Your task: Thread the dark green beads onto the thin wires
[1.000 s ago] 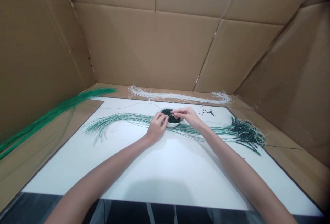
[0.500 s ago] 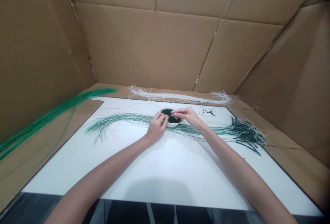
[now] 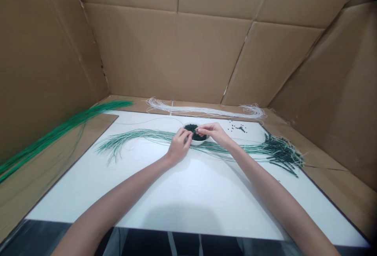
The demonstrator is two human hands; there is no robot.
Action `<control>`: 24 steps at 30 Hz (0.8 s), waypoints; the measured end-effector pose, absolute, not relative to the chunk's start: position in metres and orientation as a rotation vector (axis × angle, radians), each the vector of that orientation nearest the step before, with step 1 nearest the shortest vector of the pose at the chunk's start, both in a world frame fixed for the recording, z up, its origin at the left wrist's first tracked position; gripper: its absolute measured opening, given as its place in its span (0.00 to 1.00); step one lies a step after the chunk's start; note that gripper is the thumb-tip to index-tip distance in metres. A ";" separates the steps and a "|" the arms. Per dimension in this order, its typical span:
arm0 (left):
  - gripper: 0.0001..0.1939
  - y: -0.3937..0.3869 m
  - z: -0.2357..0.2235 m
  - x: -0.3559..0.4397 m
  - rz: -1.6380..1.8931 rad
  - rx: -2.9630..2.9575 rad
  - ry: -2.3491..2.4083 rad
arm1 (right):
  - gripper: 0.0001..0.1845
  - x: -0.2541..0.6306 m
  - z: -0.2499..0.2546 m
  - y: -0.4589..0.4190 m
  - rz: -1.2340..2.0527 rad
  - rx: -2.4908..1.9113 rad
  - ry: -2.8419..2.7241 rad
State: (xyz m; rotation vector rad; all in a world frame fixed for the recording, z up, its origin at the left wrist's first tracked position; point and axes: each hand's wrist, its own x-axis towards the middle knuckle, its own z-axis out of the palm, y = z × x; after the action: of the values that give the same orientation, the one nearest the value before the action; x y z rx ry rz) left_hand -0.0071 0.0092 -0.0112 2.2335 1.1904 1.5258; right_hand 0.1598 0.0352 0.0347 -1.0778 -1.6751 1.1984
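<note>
Over a white bowl (image 3: 199,143) of small dark green beads (image 3: 191,127), my two hands are close together with a small gap between the fingertips. My left hand (image 3: 179,144) is closed in a pinch at the bowl's left side, on a thin green string (image 3: 147,122) that trails away to the left across the board. From the right, my right hand (image 3: 214,132) pinches at the short green end between the hands; any bead in its fingertips is too small to make out. Under and beside the bowl runs a bundle of green strings (image 3: 141,133), with dark beaded ends (image 3: 282,152) at the right.
Loose dark beads (image 3: 240,128) are scattered behind and right of the bowl. White strings (image 3: 203,111) lie along the back edge of the white board (image 3: 188,193). A thick green bundle (image 3: 73,119) rests at the left. Cardboard walls (image 3: 171,52) rise behind and at both sides.
Both hands keep their place over the bowl. A short green bit of string shows more clearly between the fingertips now; the rest looks the same.
</note>
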 end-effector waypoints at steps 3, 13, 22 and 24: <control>0.09 0.010 -0.012 -0.007 1.535 2.239 1.184 | 0.16 0.160 0.035 0.035 1.187 -1.084 -1.675; 0.09 0.009 -0.011 -0.007 1.528 2.251 1.177 | 0.15 0.161 0.032 0.037 1.182 -1.065 -1.690; 0.08 0.008 -0.010 -0.007 1.525 2.255 1.165 | 0.15 0.158 0.034 0.035 1.174 -1.076 -1.668; 0.08 0.008 -0.010 -0.007 1.520 2.254 1.168 | 0.15 0.158 0.034 0.035 1.173 -1.077 -1.667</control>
State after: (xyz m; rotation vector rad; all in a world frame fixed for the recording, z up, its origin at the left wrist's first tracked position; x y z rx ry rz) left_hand -0.0071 0.0084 -0.0104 2.2542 1.1681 1.5199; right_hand 0.1583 0.0353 0.0338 -1.0765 -1.6672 1.1730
